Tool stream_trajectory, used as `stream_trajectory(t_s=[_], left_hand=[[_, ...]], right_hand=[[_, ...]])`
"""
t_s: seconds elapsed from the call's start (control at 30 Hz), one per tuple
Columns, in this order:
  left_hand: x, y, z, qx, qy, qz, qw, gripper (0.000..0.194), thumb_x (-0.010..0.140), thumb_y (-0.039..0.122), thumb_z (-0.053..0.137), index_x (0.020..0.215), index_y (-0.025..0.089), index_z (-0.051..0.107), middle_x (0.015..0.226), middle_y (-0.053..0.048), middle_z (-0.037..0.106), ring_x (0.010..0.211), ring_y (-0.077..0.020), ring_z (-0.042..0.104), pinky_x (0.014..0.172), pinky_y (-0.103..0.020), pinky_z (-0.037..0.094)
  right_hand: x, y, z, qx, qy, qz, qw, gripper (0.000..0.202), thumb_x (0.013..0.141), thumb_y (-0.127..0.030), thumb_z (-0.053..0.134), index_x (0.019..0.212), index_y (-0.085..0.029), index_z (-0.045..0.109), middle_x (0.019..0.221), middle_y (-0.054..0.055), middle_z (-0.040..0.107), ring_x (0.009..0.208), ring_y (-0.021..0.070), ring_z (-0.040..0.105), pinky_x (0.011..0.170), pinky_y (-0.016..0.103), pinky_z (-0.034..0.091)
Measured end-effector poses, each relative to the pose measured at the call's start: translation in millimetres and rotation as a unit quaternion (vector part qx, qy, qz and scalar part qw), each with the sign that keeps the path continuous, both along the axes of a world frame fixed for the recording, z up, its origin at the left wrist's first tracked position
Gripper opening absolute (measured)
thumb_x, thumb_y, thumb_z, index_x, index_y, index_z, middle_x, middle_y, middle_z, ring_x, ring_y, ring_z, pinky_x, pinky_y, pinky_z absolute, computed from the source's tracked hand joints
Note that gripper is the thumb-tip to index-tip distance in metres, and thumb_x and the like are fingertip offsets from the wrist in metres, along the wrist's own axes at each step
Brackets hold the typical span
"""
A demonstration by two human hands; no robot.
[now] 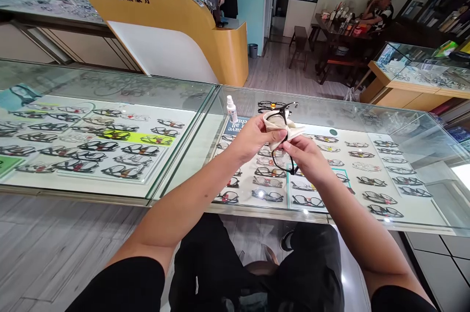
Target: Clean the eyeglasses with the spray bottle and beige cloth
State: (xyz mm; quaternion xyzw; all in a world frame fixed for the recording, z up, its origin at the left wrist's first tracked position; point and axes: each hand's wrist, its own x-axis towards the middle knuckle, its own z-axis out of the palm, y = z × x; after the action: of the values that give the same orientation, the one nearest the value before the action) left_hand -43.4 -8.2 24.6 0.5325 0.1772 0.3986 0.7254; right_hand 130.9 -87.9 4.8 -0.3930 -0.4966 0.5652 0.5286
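Black-framed eyeglasses [293,170] are held up over the glass counter, turned on end, one rim low and the other up inside a cloth. My left hand [259,138] pinches a cream cleaning cloth [293,131] around the upper lens, thumb pressed on the front. Against the bridge and lower rim, the fingers of my right hand [306,155] are closed on the frame. A small white spray bottle [231,109] stands upright on the counter top, beyond and to the left of my hands.
Below my hands, the glass display counter [191,170] holds rows of eyeglasses under its top. Across the aisle stands a yellow cashier desk [227,52] with people behind it. Far right, a person [378,11] sits at a dark table [336,25] near another showcase [414,89].
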Motion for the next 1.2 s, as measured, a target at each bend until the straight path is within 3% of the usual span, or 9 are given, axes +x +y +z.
stream_trajectory(t_s=[0.13,0.3,0.43,0.53,0.7,0.8,0.87,1.03,1.2], left_hand=[[4,-3,-0.4,0.003,-0.018,0.047,0.999,0.057,0.068,0.055,0.105,0.087,0.018,0.066,0.069,0.004,0.065,0.056,-0.0084,0.057,0.054,-0.023,0.046],[2,-2,3.9,0.002,-0.014,0.041,0.999,0.059,0.080,0.070,0.091,0.081,0.017,0.065,0.067,0.001,0.064,0.056,-0.0100,0.056,0.056,-0.025,0.049],[-8,9,4.5,-0.005,0.015,0.001,1.000,0.051,0.079,0.057,0.098,0.098,0.015,0.075,0.085,-0.004,0.075,0.072,-0.0145,0.068,0.066,-0.027,0.054],[-14,17,3.6,0.011,0.058,0.008,0.998,0.053,0.076,0.048,0.102,0.108,0.015,0.078,0.093,-0.005,0.079,0.077,-0.0149,0.070,0.067,-0.025,0.052],[-15,16,6.0,0.010,0.079,0.042,0.996,0.054,0.075,0.054,0.101,0.104,0.014,0.079,0.092,-0.006,0.079,0.076,-0.0141,0.068,0.067,-0.024,0.050],[-15,13,10.4,-0.011,0.052,0.030,0.998,0.056,0.079,0.060,0.097,0.108,0.016,0.079,0.091,-0.005,0.078,0.075,-0.0151,0.068,0.066,-0.026,0.052],[-15,11,13.0,-0.007,0.030,0.055,0.998,0.055,0.080,0.062,0.095,0.108,0.017,0.079,0.087,-0.003,0.076,0.073,-0.0148,0.067,0.066,-0.026,0.052],[-13,7,10.9,0.108,0.037,0.184,0.976,0.042,0.085,0.058,0.092,0.099,0.020,0.080,0.083,-0.001,0.070,0.075,-0.0151,0.060,0.070,-0.026,0.049],[-12,1,-4.9,0.313,0.120,0.305,0.891,0.025,0.096,0.045,0.080,0.103,0.021,0.082,0.085,-0.005,0.072,0.081,-0.0214,0.062,0.080,-0.033,0.052]], right_hand=[[-2,0,3.3,0.013,-0.018,-0.003,1.000,0.039,0.084,-0.060,0.093,0.100,-0.026,0.086,0.100,0.005,0.085,0.104,0.0247,0.076,0.105,0.041,0.057],[1,-1,2.3,0.008,-0.029,-0.015,0.999,0.035,0.087,-0.059,0.091,0.099,-0.026,0.086,0.102,0.005,0.086,0.108,0.0244,0.075,0.106,0.040,0.055],[7,1,3.7,0.001,-0.010,-0.032,0.999,0.032,0.089,-0.057,0.089,0.092,-0.026,0.083,0.101,0.004,0.085,0.104,0.0233,0.076,0.107,0.039,0.055],[8,2,7.3,0.007,-0.002,-0.033,0.999,0.034,0.089,-0.058,0.090,0.086,-0.026,0.078,0.098,0.003,0.083,0.100,0.0227,0.075,0.102,0.038,0.056],[3,-2,15.6,-0.008,0.019,-0.034,0.999,0.037,0.086,-0.058,0.092,0.083,-0.025,0.075,0.095,0.003,0.083,0.093,0.0212,0.073,0.093,0.036,0.058],[3,-7,24.2,-0.026,0.043,-0.048,0.998,0.040,0.081,-0.060,0.093,0.081,-0.025,0.073,0.098,0.005,0.083,0.085,0.0219,0.072,0.083,0.037,0.061],[4,-10,30.2,-0.032,0.065,-0.055,0.996,0.040,0.081,-0.061,0.092,0.084,-0.025,0.074,0.100,0.007,0.083,0.083,0.0228,0.073,0.076,0.037,0.062],[9,-16,38.5,-0.031,0.097,-0.064,0.993,0.035,0.082,-0.056,0.090,0.089,-0.024,0.077,0.106,0.009,0.083,0.088,0.0251,0.075,0.074,0.037,0.062],[9,-17,36.8,-0.032,0.120,-0.061,0.990,0.031,0.083,-0.053,0.091,0.090,-0.025,0.081,0.109,0.008,0.085,0.088,0.0240,0.077,0.077,0.037,0.065]])
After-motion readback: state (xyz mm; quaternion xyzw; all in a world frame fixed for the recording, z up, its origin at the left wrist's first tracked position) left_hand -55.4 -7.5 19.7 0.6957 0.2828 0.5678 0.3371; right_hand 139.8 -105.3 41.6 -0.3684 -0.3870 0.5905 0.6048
